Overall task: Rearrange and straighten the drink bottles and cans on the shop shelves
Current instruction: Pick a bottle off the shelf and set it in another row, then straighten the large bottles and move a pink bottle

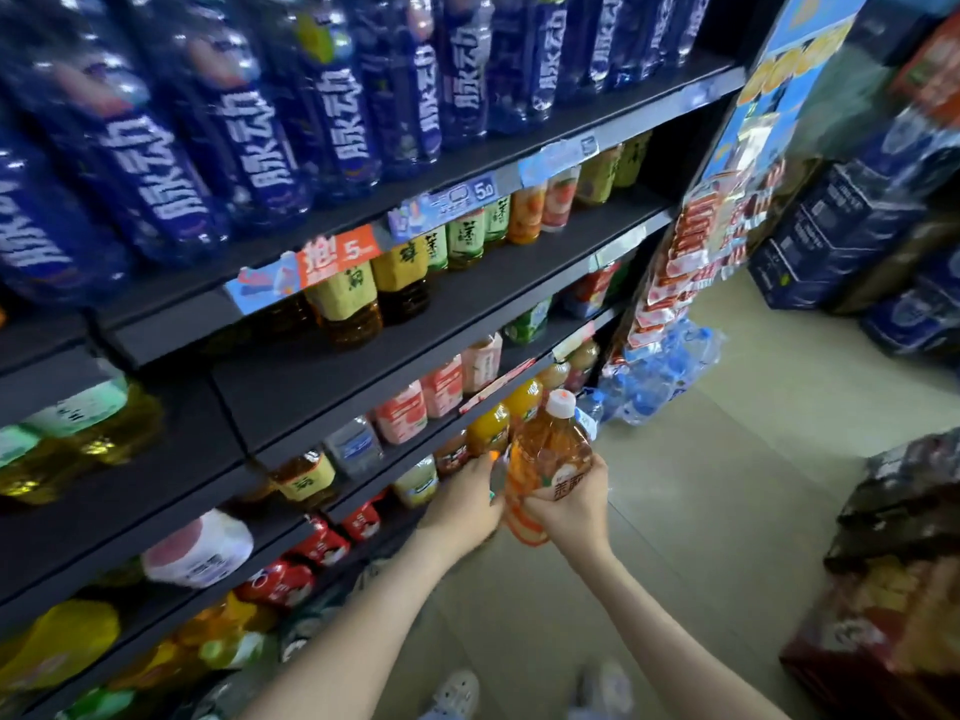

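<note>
Orange bottle (548, 452) — white cap up — in left hand (464, 506) and right hand (573, 505)

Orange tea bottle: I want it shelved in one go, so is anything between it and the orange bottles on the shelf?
Nothing but the left hand, which lies on its shelf side. The right hand holds the orange tea bottle right in front of the orange bottles; no free gap shows in that row.

We record diffuse, moderately bright light; shadow fills the shelf recesses. Above and left of the fingers (483, 462), the blue bottles (332, 96) smear with motion blur and bow at the frame edge. The orange bottle (545, 454) at the fingers shows small glare spots. Right of the fingers, the floor (727, 459) is evenly lit.
</note>
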`<act>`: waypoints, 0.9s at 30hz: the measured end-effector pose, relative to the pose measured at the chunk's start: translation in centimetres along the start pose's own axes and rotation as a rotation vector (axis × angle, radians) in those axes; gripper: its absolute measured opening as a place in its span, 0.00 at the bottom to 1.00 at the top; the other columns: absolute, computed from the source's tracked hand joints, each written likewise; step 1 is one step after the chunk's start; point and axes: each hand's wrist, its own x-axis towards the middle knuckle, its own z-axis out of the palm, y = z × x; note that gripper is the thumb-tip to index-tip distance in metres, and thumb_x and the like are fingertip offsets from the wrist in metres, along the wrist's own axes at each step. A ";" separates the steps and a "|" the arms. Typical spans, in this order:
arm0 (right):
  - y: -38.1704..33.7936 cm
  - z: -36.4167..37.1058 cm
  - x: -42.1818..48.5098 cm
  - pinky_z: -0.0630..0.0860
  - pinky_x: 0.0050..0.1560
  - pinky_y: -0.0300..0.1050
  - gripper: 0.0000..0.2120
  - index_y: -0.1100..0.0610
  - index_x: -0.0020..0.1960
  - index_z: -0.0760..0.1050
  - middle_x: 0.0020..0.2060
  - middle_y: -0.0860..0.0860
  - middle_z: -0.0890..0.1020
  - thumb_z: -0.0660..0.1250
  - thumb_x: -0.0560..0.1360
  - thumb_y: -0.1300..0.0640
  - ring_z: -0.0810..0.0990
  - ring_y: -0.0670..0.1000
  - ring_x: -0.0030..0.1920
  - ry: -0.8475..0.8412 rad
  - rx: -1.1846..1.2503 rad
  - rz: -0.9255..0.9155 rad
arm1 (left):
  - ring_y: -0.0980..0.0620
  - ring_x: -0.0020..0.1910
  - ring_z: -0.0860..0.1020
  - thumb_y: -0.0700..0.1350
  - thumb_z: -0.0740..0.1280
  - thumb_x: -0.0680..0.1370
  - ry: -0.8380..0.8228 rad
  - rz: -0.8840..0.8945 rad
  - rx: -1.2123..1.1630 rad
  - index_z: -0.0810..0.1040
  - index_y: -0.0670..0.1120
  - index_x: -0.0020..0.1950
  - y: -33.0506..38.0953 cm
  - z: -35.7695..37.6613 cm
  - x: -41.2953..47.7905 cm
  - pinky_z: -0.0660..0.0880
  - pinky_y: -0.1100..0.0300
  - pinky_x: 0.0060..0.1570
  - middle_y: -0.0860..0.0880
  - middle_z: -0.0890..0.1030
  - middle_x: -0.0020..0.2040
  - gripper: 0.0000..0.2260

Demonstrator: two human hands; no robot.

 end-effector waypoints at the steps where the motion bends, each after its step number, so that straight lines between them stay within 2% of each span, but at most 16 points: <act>1: 0.3 -0.7 1.7 0.77 0.55 0.54 0.34 0.43 0.54 0.61 0.51 0.51 0.73 0.75 0.54 0.59 0.76 0.53 0.54 -0.005 0.010 0.010 | 0.45 0.65 0.72 0.47 0.60 0.80 0.021 -0.030 0.045 0.62 0.47 0.74 0.7 0.4 1.2 0.71 0.53 0.60 0.47 0.71 0.69 0.22; 5: 1.4 -3.3 8.8 0.77 0.53 0.52 0.31 0.47 0.52 0.62 0.50 0.52 0.72 0.75 0.57 0.63 0.75 0.52 0.51 -0.108 0.026 0.018 | 0.44 0.63 0.74 0.45 0.57 0.81 0.157 -0.174 0.192 0.59 0.45 0.75 2.9 2.6 5.7 0.75 0.51 0.55 0.45 0.69 0.70 0.22; 9: 2.1 -5.3 16.2 0.70 0.48 0.40 0.29 0.46 0.47 0.62 0.46 0.46 0.70 0.77 0.61 0.67 0.73 0.49 0.49 -0.275 -0.083 -0.063 | 0.46 0.59 0.76 0.46 0.59 0.80 0.261 -0.344 0.156 0.61 0.47 0.74 4.8 5.6 9.4 0.76 0.53 0.48 0.46 0.71 0.68 0.22; 11: 2.0 -5.5 19.9 0.72 0.50 0.43 0.28 0.47 0.49 0.64 0.45 0.45 0.70 0.78 0.61 0.66 0.73 0.49 0.48 -0.349 -0.153 -0.113 | 0.46 0.57 0.76 0.46 0.60 0.79 0.312 -0.388 0.156 0.62 0.47 0.72 5.3 7.0 11.2 0.75 0.54 0.46 0.46 0.72 0.66 0.22; 14: 3.1 -3.9 24.4 0.71 0.58 0.51 0.29 0.62 0.60 0.67 0.51 0.52 0.72 0.75 0.63 0.59 0.72 0.56 0.56 -0.428 -0.278 -0.171 | 0.44 0.61 0.73 0.46 0.60 0.79 0.421 -0.460 0.126 0.61 0.46 0.73 5.1 8.1 14.3 0.73 0.52 0.52 0.45 0.70 0.66 0.23; 17: 3.5 -0.4 27.9 0.66 0.64 0.53 0.36 0.66 0.66 0.63 0.58 0.61 0.72 0.65 0.62 0.51 0.69 0.62 0.63 -0.448 -0.335 -0.219 | 0.40 0.66 0.69 0.44 0.65 0.77 0.585 -0.414 0.142 0.60 0.45 0.76 3.3 9.0 18.8 0.69 0.49 0.61 0.41 0.67 0.70 0.28; 20: 4.6 3.7 31.3 0.65 0.57 0.52 0.32 0.68 0.60 0.64 0.53 0.62 0.71 0.61 0.61 0.51 0.69 0.63 0.58 -0.437 -0.328 -0.294 | 0.34 0.69 0.65 0.41 0.69 0.74 0.734 -0.401 0.182 0.60 0.44 0.76 0.5 10.1 23.5 0.65 0.44 0.66 0.35 0.62 0.73 0.33; 22: 5.4 5.8 33.3 0.65 0.55 0.51 0.30 0.68 0.59 0.65 0.52 0.63 0.71 0.62 0.61 0.53 0.69 0.63 0.56 -0.388 -0.273 -0.339 | 0.36 0.75 0.55 0.43 0.70 0.73 0.803 -0.385 0.221 0.53 0.47 0.78 -0.5 10.6 25.9 0.56 0.44 0.72 0.37 0.52 0.77 0.38; 24: 5.8 7.8 34.5 0.67 0.59 0.52 0.35 0.69 0.62 0.64 0.56 0.63 0.72 0.61 0.59 0.53 0.69 0.63 0.59 -0.336 -0.149 -0.333 | 0.39 0.77 0.44 0.45 0.70 0.74 0.864 -0.346 0.287 0.45 0.50 0.79 -1.8 10.8 28.1 0.47 0.44 0.73 0.41 0.40 0.78 0.42; 25: 5.9 8.6 34.8 0.68 0.61 0.55 0.36 0.69 0.64 0.64 0.57 0.63 0.72 0.62 0.59 0.53 0.69 0.62 0.59 -0.320 -0.086 -0.336 | 0.41 0.77 0.42 0.46 0.69 0.74 0.899 -0.318 0.326 0.43 0.52 0.78 -2.3 10.7 29.0 0.47 0.41 0.73 0.43 0.38 0.77 0.43; 27: 6.4 9.9 35.5 0.71 0.60 0.59 0.37 0.66 0.65 0.64 0.57 0.61 0.73 0.65 0.59 0.52 0.71 0.62 0.59 -0.297 0.013 -0.364 | 0.39 0.76 0.46 0.49 0.71 0.72 0.965 -0.264 0.432 0.45 0.51 0.78 -3.4 10.5 30.9 0.49 0.38 0.72 0.41 0.45 0.78 0.44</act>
